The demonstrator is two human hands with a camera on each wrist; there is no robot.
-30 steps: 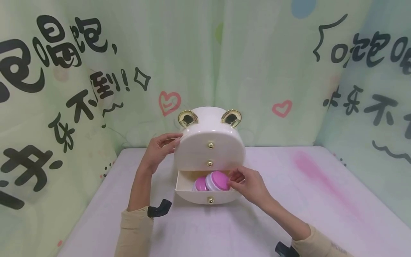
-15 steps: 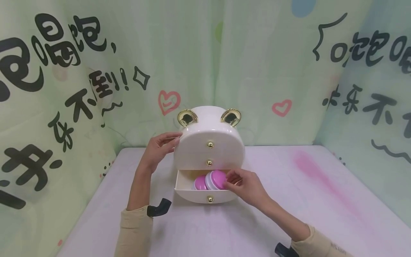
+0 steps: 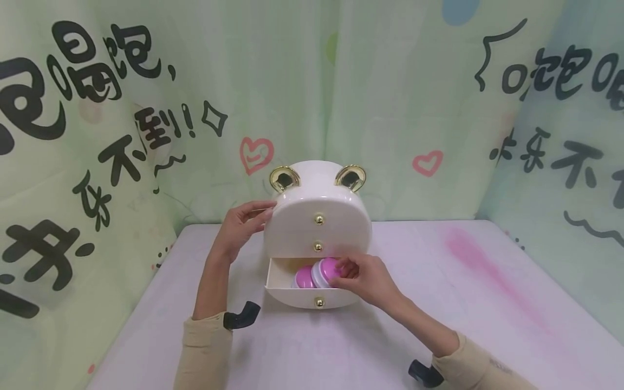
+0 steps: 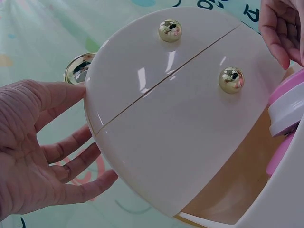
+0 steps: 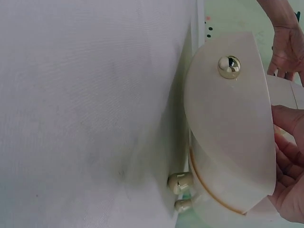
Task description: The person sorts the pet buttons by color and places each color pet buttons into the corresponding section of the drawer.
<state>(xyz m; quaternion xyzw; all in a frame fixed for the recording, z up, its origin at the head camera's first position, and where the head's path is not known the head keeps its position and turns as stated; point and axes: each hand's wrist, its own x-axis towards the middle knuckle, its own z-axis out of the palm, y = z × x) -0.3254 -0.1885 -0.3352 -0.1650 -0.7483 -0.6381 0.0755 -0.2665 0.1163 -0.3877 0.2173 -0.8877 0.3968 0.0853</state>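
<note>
A white rounded box (image 3: 318, 230) with gold ears and gold knobs has its lowest drawer (image 3: 292, 299) pulled out. Two round jars with pink lids lie in that drawer. The nearer jar (image 3: 322, 272) leans at a tilt against the other pink-lidded jar (image 3: 304, 277). My left hand (image 3: 240, 227) touches the box's left side with extended fingertips, seen also in the left wrist view. My right hand (image 3: 365, 277) is over the drawer's right side, loosely bent fingers in front of the nearer jar's lid. In the left wrist view its fingertips (image 4: 284, 59) stand just above that jar.
The box stands on a white table (image 3: 439, 303) with a pink smear at the right. Printed curtains (image 3: 390, 108) hang behind and on both sides. In the right wrist view, the box's gold feet (image 5: 180, 183) show below the drawer.
My right hand has shifted left across the drawer and now covers more of the nearer jar's lid. The left hand and the box have stayed in place.
</note>
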